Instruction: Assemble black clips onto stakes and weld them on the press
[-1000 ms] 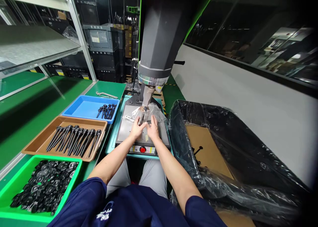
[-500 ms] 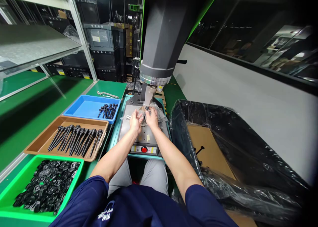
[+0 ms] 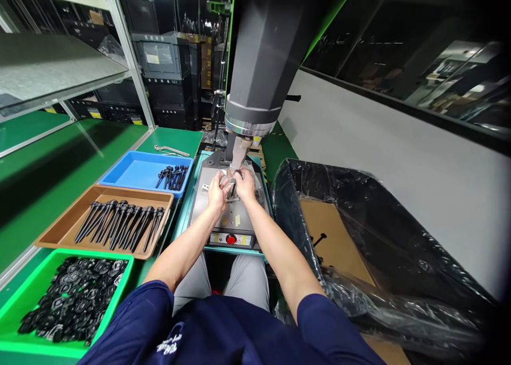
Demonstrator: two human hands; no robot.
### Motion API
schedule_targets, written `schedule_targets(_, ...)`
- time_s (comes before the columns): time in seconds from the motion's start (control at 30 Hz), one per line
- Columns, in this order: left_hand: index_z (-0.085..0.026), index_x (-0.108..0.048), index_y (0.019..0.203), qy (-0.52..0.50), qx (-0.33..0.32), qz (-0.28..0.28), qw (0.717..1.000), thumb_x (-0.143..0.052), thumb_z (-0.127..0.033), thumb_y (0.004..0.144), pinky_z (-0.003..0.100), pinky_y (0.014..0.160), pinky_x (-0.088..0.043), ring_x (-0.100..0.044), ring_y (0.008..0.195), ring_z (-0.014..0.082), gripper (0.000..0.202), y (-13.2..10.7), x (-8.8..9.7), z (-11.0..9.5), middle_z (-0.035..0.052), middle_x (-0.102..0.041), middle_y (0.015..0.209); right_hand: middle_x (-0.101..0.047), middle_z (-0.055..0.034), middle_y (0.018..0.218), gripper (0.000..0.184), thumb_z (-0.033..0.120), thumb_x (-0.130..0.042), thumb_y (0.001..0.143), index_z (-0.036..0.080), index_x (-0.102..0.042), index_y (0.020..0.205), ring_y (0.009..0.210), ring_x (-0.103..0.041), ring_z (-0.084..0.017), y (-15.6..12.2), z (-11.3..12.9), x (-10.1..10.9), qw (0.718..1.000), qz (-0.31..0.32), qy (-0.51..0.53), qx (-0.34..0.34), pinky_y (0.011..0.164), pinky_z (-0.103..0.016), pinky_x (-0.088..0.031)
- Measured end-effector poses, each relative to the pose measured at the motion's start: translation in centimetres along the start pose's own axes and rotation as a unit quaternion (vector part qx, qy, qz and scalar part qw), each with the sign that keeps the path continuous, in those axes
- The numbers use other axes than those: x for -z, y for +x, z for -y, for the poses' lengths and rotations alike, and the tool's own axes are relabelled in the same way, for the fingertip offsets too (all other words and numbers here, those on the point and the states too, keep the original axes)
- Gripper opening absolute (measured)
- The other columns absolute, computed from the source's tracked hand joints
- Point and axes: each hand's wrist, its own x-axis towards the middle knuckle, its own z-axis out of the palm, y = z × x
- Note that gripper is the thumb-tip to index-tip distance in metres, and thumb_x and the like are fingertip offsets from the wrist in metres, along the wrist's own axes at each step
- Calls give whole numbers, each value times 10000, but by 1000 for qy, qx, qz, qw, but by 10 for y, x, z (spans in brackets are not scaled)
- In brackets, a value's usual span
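My right hand [image 3: 245, 186] is closed on a small black part [image 3: 238, 172], under the tip of the machine head [image 3: 241, 151]. The part's exact shape is mostly hidden by my fingers. To the left of it, my left hand [image 3: 216, 192] is held with its fingers apart, close beside the metal fixture [image 3: 232, 188]. Nothing shows in that hand. Both hands are over the grey metal base plate [image 3: 207, 210] of the machine.
Left of me stand a blue tray [image 3: 128, 168] with short black rods, a brown tray [image 3: 66, 221] with long black rods, and a green tray [image 3: 130, 272] of black pieces. A wrench [image 3: 171, 150] lies behind. A red button [image 3: 231, 239] is in front; a plastic-lined box [image 3: 339, 179] stands right.
My hands remain at the fixture, with small finger movements. The left fingers have spread a little, and the black part under my right fingers has shifted slightly. The view has moved marginally.
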Motion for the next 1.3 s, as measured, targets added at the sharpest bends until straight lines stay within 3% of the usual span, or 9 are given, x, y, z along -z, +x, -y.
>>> schedule_targets(0.37, -217, -558, 1308, 22, 17, -20, 999, -453, -396, 994, 310, 858, -599, -637, 1184, 237, 376, -11, 23, 13, 127, -486, 1428, -518, -169, 1402, 315, 417, -567, 869, 174, -666, 1044, 1312, -498, -278, -83, -18, 25, 999, -3, -15, -40, 1108, -449, -398)
schedule_targets(0.6, -203, -632, 1200, -18, 10, -48, 999, -480, -323, 980, 342, 910, -586, -583, 1256, 248, 293, -17, 28, 11, 108, -443, 1519, -459, -140, 1478, 205, 379, -639, 835, 193, -692, 904, 1395, -395, -325, -71, -24, 55, 993, 3, -113, -15, 1167, -515, -289)
schedule_targets(0.8, -190, -678, 1091, -21, 21, -44, 999, -506, -300, 972, 313, 890, -592, -568, 1275, 245, 236, -17, 25, 14, 89, -489, 1495, -154, -124, 1647, 216, 311, -619, 844, 159, -685, 983, 1516, -9, -396, -59, -24, 81, 976, -90, -191, 47, 1171, -635, -181)
schedule_targets(0.87, -197, -680, 1080, -21, 20, -41, 999, -505, -299, 972, 319, 880, -598, -579, 1264, 245, 229, -17, 25, 16, 81, -494, 1491, -235, -152, 1621, 207, 319, -619, 839, 156, -684, 950, 1511, -98, -391, -63, -29, 81, 985, -66, -162, 11, 1170, -611, -217)
schedule_targets(1.0, -190, -671, 1089, -11, 21, -43, 999, -488, -298, 978, 328, 878, -603, -610, 1225, 240, 240, -17, 28, 21, 89, -521, 1461, -585, -166, 1356, 193, 376, -650, 805, 187, -663, 847, 1304, -514, -330, -74, -40, 67, 991, 7, 5, -136, 1066, -493, -431)
schedule_targets(1.07, -182, -662, 1093, -14, 20, -39, 999, -480, -296, 980, 340, 874, -606, -628, 1197, 242, 243, -18, 29, 22, 97, -521, 1460, -673, -118, 1193, 208, 405, -666, 801, 208, -632, 861, 1045, -676, -268, -75, -39, 56, 967, 22, 143, -210, 897, -430, -549)
schedule_targets(1.13, -173, -649, 1091, -26, 18, -29, 999, -473, -298, 981, 354, 863, -611, -656, 1152, 248, 242, -19, 27, 20, 103, -504, 1478, -711, -65, 1039, 215, 402, -678, 811, 224, -583, 887, 767, -708, -192, -73, -35, 44, 921, 34, 285, -265, 700, -356, -586)
schedule_targets(1.2, -166, -628, 1111, -47, 30, -14, 998, -453, -303, 989, 360, 853, -611, -681, 1106, 253, 254, -20, 24, 17, 116, -502, 1482, -711, -12, 855, 215, 377, -682, 828, 231, -532, 879, 556, -637, -124, -68, -30, 32, 858, 45, 406, -311, 528, -260, -536)
schedule_targets(1.3, -169, -580, 1197, -75, 77, 11, 994, -401, -321, 1007, 369, 855, -605, -696, 1085, 262, 302, -22, 21, 11, 151, -550, 1431, -630, 54, 639, 202, 321, -687, 844, 224, -510, 855, 373, -443, -50, -60, -27, 18, 780, 55, 511, -357, 343, -141, -332)
